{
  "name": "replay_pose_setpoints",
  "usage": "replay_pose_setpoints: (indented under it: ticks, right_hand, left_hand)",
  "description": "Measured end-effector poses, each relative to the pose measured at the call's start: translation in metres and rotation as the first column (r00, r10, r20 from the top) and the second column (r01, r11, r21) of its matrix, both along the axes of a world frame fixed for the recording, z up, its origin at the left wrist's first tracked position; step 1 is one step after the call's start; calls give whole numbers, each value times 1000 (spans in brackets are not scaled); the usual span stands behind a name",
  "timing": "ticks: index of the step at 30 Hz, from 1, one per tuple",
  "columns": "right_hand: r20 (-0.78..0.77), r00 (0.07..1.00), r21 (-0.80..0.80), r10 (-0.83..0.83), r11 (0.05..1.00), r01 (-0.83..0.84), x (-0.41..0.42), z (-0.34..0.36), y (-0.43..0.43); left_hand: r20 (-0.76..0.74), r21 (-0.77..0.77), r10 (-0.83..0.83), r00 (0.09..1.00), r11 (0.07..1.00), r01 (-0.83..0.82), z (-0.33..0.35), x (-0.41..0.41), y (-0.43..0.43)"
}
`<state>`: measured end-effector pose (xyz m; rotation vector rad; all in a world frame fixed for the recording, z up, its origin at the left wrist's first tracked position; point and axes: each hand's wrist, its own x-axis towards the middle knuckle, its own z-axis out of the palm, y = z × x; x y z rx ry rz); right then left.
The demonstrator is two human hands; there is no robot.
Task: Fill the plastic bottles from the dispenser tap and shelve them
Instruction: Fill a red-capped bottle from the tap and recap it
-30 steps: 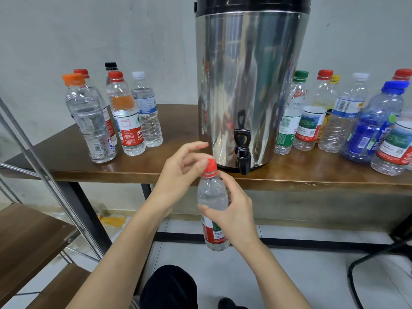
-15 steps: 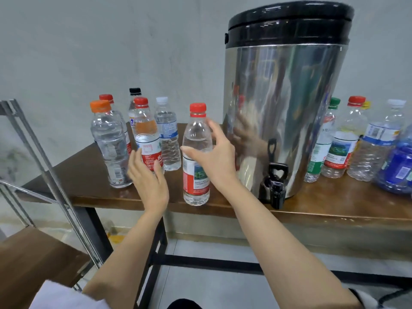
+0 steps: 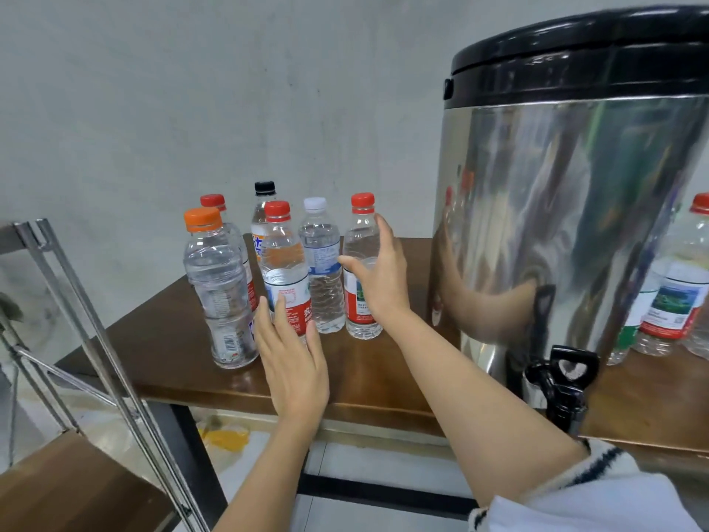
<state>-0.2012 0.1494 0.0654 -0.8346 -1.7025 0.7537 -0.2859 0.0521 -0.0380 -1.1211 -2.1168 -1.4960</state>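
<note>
Standing upright on the table [image 3: 383, 374], the red-capped bottle [image 3: 362, 270] sits at the right end of a cluster of bottles near the table's left side. My right hand [image 3: 378, 276] curls loosely around its right side, fingers spread and touching the plastic, though I cannot tell if they truly grip. My left hand [image 3: 293, 359] is flat and released, fingertips against the red-labelled bottle [image 3: 286, 263] in front of it. Beside that stand the white-capped bottle [image 3: 322, 263] and the orange-capped bottle [image 3: 218, 286] nearest the table's left front. The steel dispenser [image 3: 568, 224] rises at the right, its black tap [image 3: 562, 382] over the front edge.
</note>
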Motion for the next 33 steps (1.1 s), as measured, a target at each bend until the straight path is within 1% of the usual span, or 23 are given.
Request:
replay_pose_setpoints:
  ticks: [6, 10, 13, 16, 19, 23, 27, 30, 33]
  right_hand:
    - [68, 998, 40, -17, 999, 15, -4, -7, 2]
    - [214, 977, 1, 11, 1000, -12, 6, -13, -6]
    - [292, 956, 24, 10, 1000, -18, 23, -14, -25]
    - [293, 956, 116, 30, 991, -67, 50, -7, -59]
    - [255, 966, 297, 42, 947, -120, 89, 2, -93]
    - [158, 987, 497, -23, 866, -59, 152, 10, -123]
    - [70, 984, 637, -162, 767, 82, 223, 14, -135]
    - [13, 944, 651, -328, 720, 241, 275, 9, -128]
    - [13, 879, 599, -476, 708, 374, 326, -2, -116]
  left_hand:
    - [-10, -32, 8, 1000, 999, -9, -2, 0, 0]
    - [-23, -32, 9, 1000, 999, -10, -1, 1, -1]
    - [-37, -16, 11, 999, 1000, -11, -1, 2, -2]
    - [-23, 86, -42, 999, 995, 44, 2, 18, -8]
    - [-17, 205, -170, 985, 964, 170, 12, 53, -22]
    - [-70, 387, -336, 939, 859, 335, 42, 109, -45]
    - [-163, 530, -476, 864, 697, 483, 82, 176, -64]
    - [-265, 567, -574, 775, 557, 607, 102, 229, -67]
    - [-372, 535, -643, 670, 441, 721, 104, 279, -59]
